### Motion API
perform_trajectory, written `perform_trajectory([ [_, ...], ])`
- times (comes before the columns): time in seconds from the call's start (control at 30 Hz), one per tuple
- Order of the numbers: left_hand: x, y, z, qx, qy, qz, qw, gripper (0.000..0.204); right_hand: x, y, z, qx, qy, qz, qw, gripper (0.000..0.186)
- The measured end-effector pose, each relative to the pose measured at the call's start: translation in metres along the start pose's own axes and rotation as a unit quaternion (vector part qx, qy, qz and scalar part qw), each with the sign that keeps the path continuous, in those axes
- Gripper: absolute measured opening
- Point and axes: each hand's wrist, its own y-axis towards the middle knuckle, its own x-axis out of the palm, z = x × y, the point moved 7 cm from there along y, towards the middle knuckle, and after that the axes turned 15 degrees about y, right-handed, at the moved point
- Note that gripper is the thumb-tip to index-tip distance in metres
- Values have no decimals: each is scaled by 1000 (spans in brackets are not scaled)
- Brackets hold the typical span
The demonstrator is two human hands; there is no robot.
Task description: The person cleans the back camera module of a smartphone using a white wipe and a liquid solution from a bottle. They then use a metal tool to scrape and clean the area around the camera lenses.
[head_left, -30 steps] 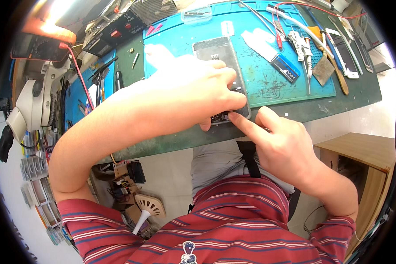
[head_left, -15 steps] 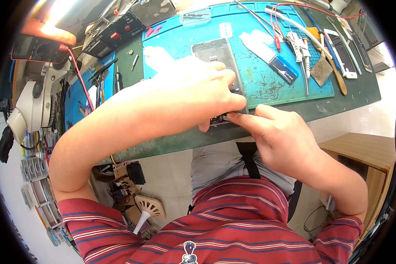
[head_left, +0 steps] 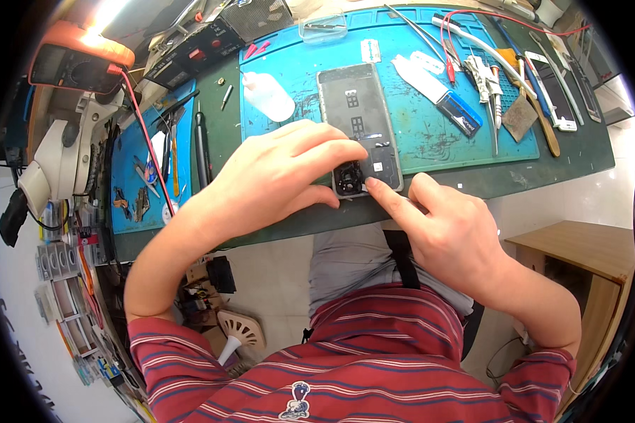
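A grey phone [head_left: 344,84] lies on the blue mat [head_left: 430,144], a small black assembly [head_left: 348,178] exposed at its lower left. My left hand [head_left: 275,173] is open at the phone's left, index finger reaching over its lower half and thumb apart near the bottom left corner. My right hand [head_left: 444,229] comes from the lower right, index finger stretched out and touching beside the black assembly, other fingers curled, with nothing visible in them. A translucent bottle [head_left: 271,99] lies above my left hand.
A multimeter [head_left: 81,63] with red leads and a white microscope [head_left: 49,169] are at left, near a second mat with tools [head_left: 201,144]. A blue-and-white package [head_left: 458,113], brushes, tweezers and another phone are at right. A wooden cabinet [head_left: 571,240] stands below the desk.
My left hand has drawn down and left off the phone, uncovering its middle and the bottle, and its fingers have spread. My right index finger stays at the phone's lower part.
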Motion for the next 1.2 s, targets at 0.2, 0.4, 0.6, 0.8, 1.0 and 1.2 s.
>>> perform_trajectory([
  [0.2, 6, -4, -13, -20, -68, 42, 997, 68, 1, 4, -3, -47, -53, -6, 997, 43],
  [0.4, 7, -4, -15, -5, -69, 55, 996, 69, 2, 7, -4, -47, -58, -14, 997, 45],
  [0.6, 7, -1, -16, 8, -64, 60, 996, 70, 5, 6, -8, -24, -56, -11, 998, 46],
  [0.8, 5, 3, -17, 22, -53, 36, 998, 70, 7, 6, -10, -9, -50, -1, 999, 45],
  [1.0, 4, -3, -14, 22, -39, 55, 997, 70, 6, 8, -9, -7, -51, -8, 999, 45],
  [1.2, -21, -62, -38, -53, -5, 318, 947, 53, 6, 7, -8, -2, -29, 19, 999, 63],
])
